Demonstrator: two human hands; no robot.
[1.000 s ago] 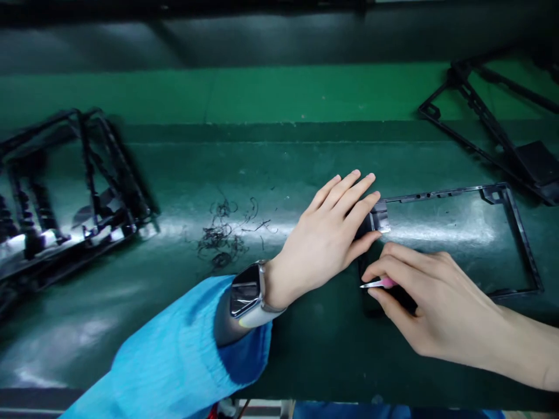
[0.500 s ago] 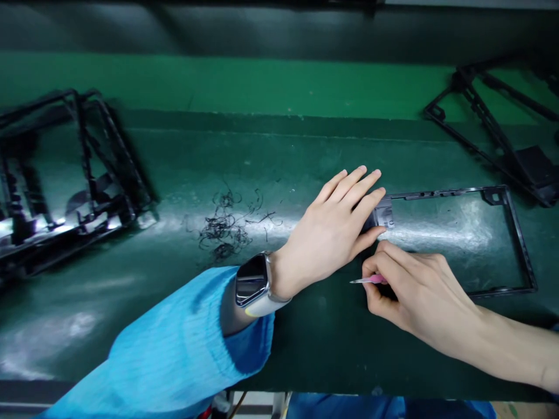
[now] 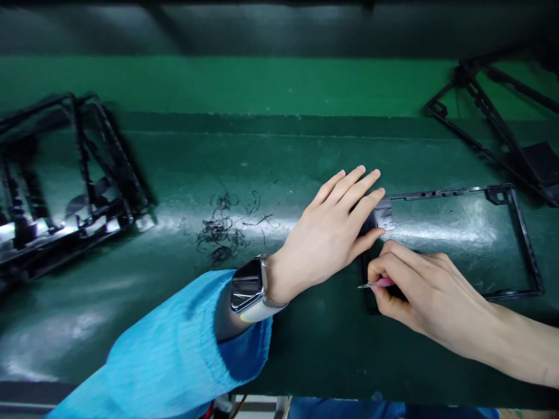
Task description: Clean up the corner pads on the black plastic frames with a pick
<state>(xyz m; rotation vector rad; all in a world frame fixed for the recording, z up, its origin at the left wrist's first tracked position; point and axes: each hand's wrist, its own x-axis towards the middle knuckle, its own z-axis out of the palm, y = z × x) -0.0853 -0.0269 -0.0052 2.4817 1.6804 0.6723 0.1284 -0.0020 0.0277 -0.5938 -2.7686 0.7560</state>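
A black rectangular plastic frame (image 3: 519, 238) lies flat on the green worktable, its left end partly covered by my hands. My left hand (image 3: 334, 230) rests palm down over that end, fingers stretched out and the thumb apart, beside a grey, shiny part (image 3: 385, 215) of the frame. Pinched in the closed fingers of my right hand (image 3: 430, 291) is a small pink-handled knife (image 3: 382, 283). Its thin metal tip points left, at the frame's near left corner. Whether the blade touches the plastic I cannot tell.
Thin black shavings (image 3: 222, 230) lie in a loose heap left of my left hand. Several black frames (image 3: 82, 157) are stacked at the left. More black frames (image 3: 489, 122) lean together at the back right. The table's front edge runs close below my hands.
My right hand with the knife has moved slightly right and down, and more of the frame's near left corner shows. My left hand has stayed nearly in place.
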